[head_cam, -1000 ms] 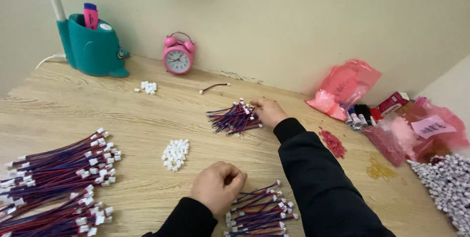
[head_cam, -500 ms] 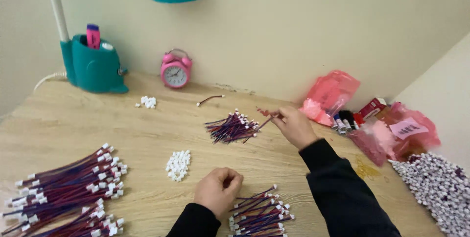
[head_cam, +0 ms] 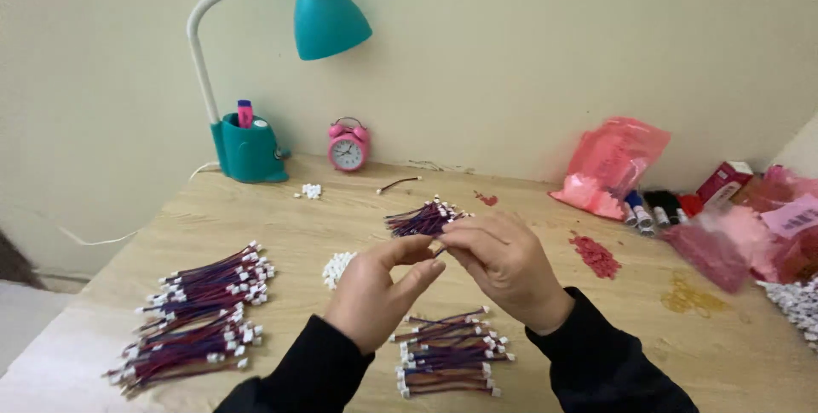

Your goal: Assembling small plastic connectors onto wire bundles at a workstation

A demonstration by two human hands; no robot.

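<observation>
My left hand (head_cam: 379, 292) and my right hand (head_cam: 503, 264) meet above the wooden table (head_cam: 545, 234), fingertips pinched together on a short red-and-blue wire (head_cam: 440, 250). Just beyond them lies a small pile of loose wires (head_cam: 422, 219). Below my hands sits a bundle of wires with white connectors (head_cam: 447, 353). A small heap of white connectors (head_cam: 337, 267) lies left of my left hand. Two larger bundles of finished wires (head_cam: 204, 306) lie at the left.
A teal desk lamp (head_cam: 256, 80) and pink alarm clock (head_cam: 348, 145) stand at the back. Pink bags (head_cam: 609, 166) and small bottles (head_cam: 652, 207) crowd the right side, with white connectors (head_cam: 797, 302) at the right edge. Red beads (head_cam: 595, 255) lie scattered.
My right hand has come back from the loose wire pile with one wire. My left hand has risen from the table to meet it. The camera has tilted up.
</observation>
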